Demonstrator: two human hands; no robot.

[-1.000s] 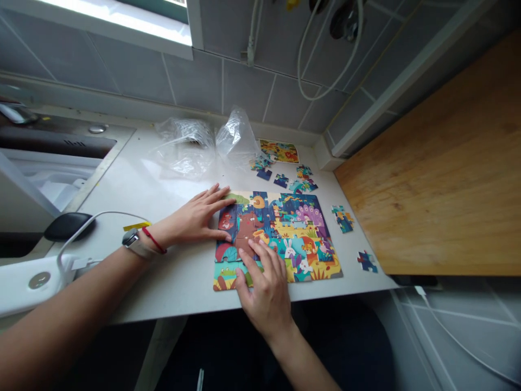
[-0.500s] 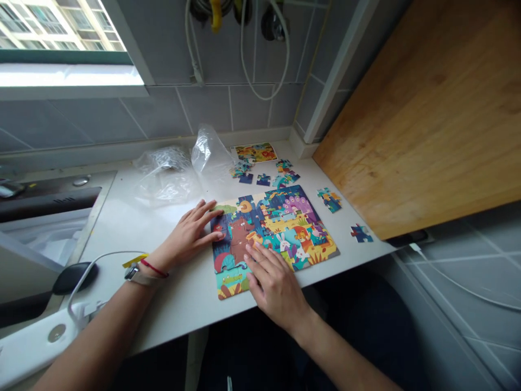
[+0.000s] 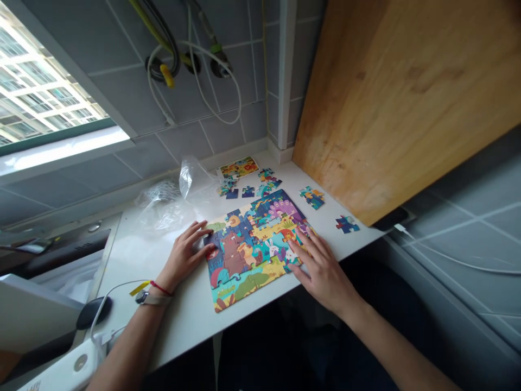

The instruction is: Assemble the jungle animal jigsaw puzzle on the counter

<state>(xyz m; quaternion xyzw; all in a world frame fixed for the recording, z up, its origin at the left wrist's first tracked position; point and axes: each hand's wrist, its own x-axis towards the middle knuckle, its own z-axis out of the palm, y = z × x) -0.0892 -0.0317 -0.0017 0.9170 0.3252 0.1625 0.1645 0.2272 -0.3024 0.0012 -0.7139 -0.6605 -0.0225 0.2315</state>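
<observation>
A colourful jigsaw puzzle [image 3: 256, 244] with animal pictures lies flat near the front edge of the white counter. At its left edge rests my left hand [image 3: 188, 252], fingers spread, the fingertips touching the puzzle. My right hand [image 3: 321, 269] lies over the puzzle's right side with its fingers apart, and covers the lower right corner. Neither hand grips a piece. Behind the puzzle are several loose jigsaw pieces [image 3: 248, 191]. To the right lie a small joined cluster of pieces [image 3: 312, 197] and a dark blue piece [image 3: 347, 224].
A picture card [image 3: 240, 166] lies at the back by the wall. Crumpled clear plastic bags [image 3: 163, 203] are at the back left. A white power strip [image 3: 69, 366] with a cable stands at the front left beside a sink [image 3: 108, 239]. A wooden panel [image 3: 391, 108] rises on the right.
My right hand has moved right across the puzzle, from its lower middle to its right side. My left hand stays at the left edge. The camera view has turned and tilted.
</observation>
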